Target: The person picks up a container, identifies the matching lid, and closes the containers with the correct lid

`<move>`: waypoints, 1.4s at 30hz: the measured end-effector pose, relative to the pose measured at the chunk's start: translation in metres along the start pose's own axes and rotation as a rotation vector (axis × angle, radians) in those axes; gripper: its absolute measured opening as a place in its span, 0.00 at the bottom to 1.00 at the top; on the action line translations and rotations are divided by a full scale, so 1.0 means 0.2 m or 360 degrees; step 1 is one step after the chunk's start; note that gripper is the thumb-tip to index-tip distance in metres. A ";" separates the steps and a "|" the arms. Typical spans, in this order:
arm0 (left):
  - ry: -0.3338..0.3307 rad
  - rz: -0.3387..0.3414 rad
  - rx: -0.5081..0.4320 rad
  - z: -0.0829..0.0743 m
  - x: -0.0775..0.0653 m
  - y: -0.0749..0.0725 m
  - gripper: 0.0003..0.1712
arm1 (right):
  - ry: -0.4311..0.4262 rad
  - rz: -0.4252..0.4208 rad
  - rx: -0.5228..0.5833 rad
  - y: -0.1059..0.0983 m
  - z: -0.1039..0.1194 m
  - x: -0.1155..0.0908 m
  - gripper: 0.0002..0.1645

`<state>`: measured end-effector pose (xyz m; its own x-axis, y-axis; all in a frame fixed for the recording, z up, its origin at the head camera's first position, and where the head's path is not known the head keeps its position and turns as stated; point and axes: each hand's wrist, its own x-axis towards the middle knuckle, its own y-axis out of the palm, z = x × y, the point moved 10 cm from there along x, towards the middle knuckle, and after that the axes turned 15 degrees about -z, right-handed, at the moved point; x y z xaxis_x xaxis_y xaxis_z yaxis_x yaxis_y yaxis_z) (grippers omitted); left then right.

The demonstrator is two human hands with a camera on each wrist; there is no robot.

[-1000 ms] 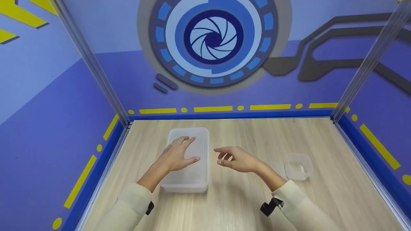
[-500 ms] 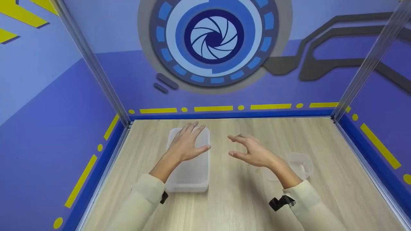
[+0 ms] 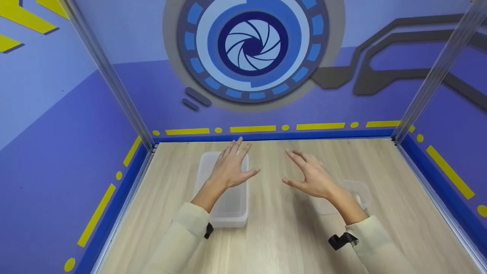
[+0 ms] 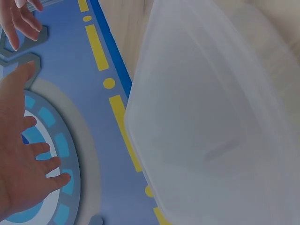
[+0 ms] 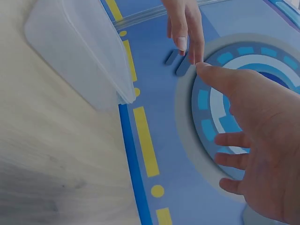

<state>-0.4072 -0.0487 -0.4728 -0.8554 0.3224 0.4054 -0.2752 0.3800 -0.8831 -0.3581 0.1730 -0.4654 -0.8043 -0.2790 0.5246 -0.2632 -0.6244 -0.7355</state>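
Note:
My left hand [image 3: 230, 169] hangs in the air over a rectangular translucent plastic container [image 3: 228, 207], its fingers spread and holding nothing. In the left wrist view the container [image 4: 201, 112] shows large beside that hand, its frosted top facing up. My right hand [image 3: 314, 175] hovers to the right of the container with the thumb apart from the fingers, nothing between them. Beneath the right forearm lie a small clear container [image 3: 359, 190] and a flat clear piece [image 3: 325, 206] like a lid, both partly hidden by the arm.
The light wood table [image 3: 274, 243] is bounded by a printed blue back wall [image 3: 144, 91] and side walls. Metal posts [image 3: 430, 80] stand at the back corners. Black wrist straps [image 3: 342, 240] sit at the sleeve cuffs.
Both hands have risen and moved forward and to the right. The right hand's fingers have opened out from a loose curl. The containers have stayed in place.

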 end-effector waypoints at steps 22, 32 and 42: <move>-0.0003 0.0079 0.0028 -0.13 0.02 0.13 0.54 | 0.0031 -0.0085 -0.0236 -0.10 -0.23 -0.04 0.60; 0.0006 0.0051 -0.0020 -0.19 0.03 0.17 0.53 | 0.0100 -0.0079 -0.0261 -0.11 -0.30 -0.06 0.60; -0.0047 0.0031 -0.0029 -0.20 0.03 0.24 0.53 | 0.0170 -0.0065 -0.0241 -0.10 -0.38 -0.08 0.58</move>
<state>-0.4077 0.0060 -0.5033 -0.8731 0.3043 0.3810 -0.2507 0.3900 -0.8860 -0.3802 0.2456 -0.4924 -0.8413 -0.1716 0.5127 -0.3674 -0.5141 -0.7750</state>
